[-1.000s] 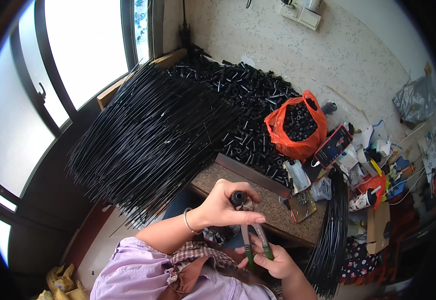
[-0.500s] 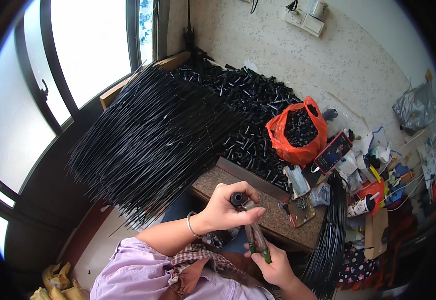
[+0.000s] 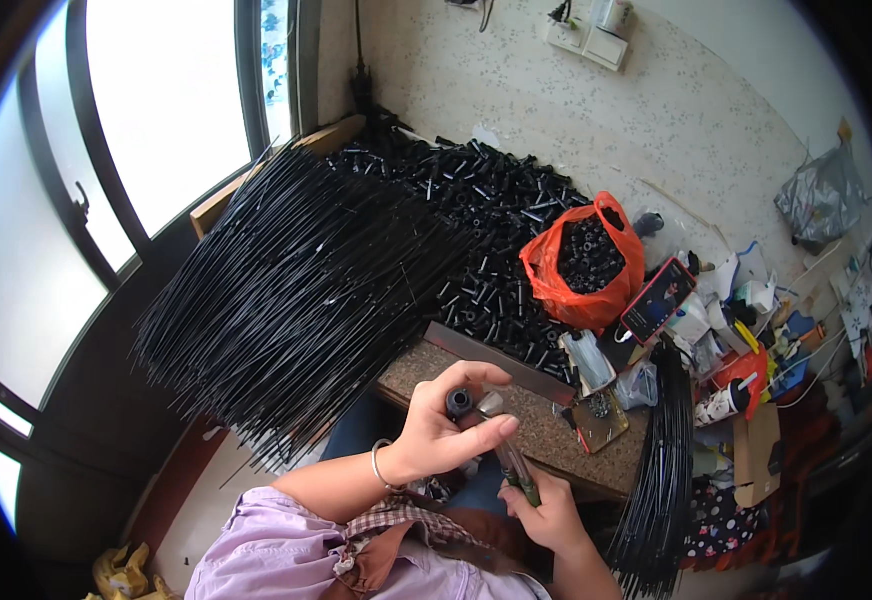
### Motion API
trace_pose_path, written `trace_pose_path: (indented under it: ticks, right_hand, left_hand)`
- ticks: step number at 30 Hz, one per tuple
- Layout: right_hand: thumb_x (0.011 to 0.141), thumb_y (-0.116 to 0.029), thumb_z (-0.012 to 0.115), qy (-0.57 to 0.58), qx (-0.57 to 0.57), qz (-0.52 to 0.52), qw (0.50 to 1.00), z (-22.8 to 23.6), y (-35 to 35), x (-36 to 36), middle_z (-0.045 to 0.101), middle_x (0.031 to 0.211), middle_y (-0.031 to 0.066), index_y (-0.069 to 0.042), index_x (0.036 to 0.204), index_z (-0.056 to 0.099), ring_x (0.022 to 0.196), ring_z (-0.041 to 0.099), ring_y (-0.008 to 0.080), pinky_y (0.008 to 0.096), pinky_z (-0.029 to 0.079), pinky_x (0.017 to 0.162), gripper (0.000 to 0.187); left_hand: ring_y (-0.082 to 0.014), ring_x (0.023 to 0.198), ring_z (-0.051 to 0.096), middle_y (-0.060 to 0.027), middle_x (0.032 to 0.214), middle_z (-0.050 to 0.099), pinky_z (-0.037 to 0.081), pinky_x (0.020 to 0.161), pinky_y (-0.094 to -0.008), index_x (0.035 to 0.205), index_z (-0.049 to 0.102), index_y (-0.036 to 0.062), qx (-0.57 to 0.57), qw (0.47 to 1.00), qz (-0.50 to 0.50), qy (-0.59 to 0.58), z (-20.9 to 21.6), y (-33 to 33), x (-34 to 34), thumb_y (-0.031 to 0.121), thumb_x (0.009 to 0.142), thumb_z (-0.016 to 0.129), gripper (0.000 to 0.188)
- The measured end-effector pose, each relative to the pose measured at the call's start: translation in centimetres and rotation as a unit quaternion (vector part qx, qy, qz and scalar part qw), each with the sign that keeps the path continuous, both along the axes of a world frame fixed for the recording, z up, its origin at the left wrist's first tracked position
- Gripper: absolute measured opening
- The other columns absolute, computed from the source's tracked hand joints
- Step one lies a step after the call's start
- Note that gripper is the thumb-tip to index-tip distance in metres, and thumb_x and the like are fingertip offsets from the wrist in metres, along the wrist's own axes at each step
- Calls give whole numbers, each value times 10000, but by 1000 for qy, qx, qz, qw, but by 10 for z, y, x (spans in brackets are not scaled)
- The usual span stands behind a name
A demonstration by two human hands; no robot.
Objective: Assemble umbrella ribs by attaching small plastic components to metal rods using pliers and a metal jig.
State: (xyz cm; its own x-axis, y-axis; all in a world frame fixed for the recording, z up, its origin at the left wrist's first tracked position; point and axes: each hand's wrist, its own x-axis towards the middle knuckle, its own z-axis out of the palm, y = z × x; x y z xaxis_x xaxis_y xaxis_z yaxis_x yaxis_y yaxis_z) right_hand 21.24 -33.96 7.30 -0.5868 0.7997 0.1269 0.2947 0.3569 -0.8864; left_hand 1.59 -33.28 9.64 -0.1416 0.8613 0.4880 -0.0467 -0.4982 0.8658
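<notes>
My left hand (image 3: pixel 443 428) pinches a small black tube piece (image 3: pixel 458 401) between thumb and fingers above the edge of a speckled stone slab (image 3: pixel 546 430). Lower down, my right hand (image 3: pixel 548 512) grips a green-handled tool (image 3: pixel 512 463) whose metal tip points up toward the black piece. Both hands are close together in front of my lilac sleeves. A large fan of long thin black rods (image 3: pixel 296 290) lies to the left of my hands.
A heap of short black tubes (image 3: pixel 486 220) covers the floor by the wall. An orange plastic bag (image 3: pixel 584 262) holds more of them, with a phone (image 3: pixel 657 299) beside it. A second bundle of black rods (image 3: pixel 661 470) hangs at right among cluttered packets. Windows fill the left.
My left hand has shifted slightly with the black piece, and the tool in my right hand has tilted up nearer to it. The view has moved a little.
</notes>
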Motion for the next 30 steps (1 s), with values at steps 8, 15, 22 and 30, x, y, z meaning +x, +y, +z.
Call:
trace_pose_path:
  ticks: [8, 15, 22, 30]
  right_hand:
    - [794, -410, 579, -300, 88, -165, 936, -93, 70, 19, 514, 985, 164, -13, 975, 532, 896, 547, 358, 432, 445, 758, 439]
    - [767, -376, 609, -312, 206, -201, 906, -130, 81, 26, 483, 937, 118, 7, 968, 505, 980, 481, 300, 414, 411, 811, 445]
    - [779, -353, 617, -106, 188, -17, 976, -96, 50, 47, 411, 1231, 131, -59, 1256, 385, 1137, 404, 288, 414, 334, 956, 606]
    - [779, -45, 633, 103, -31, -199, 974, 22, 9, 160, 569, 734, 21, 27, 1208, 440, 535, 520, 55, 208, 434, 502, 476]
  left_hand:
    - [-29, 476, 363, 17, 575, 469, 249, 443, -186, 940, 544, -56, -8, 995, -79, -66, -24, 0, -3, 232, 789, 638, 339]
    - [-14, 373, 250, 63, 505, 306, 173, 352, -189, 1090, 407, -56, 94, 977, -139, -131, -10, 1, -2, 277, 808, 643, 496]
    - [-34, 400, 265, 33, 551, 320, 242, 360, -193, 1101, 405, -27, 192, 886, -266, -327, 57, 20, -27, 199, 913, 477, 302]
    - [-326, 1220, 380, -213, 1311, 381, 364, 951, -398, 1360, 170, -31, 20, 935, -345, -78, 63, 66, 61, 568, 788, 518, 898]
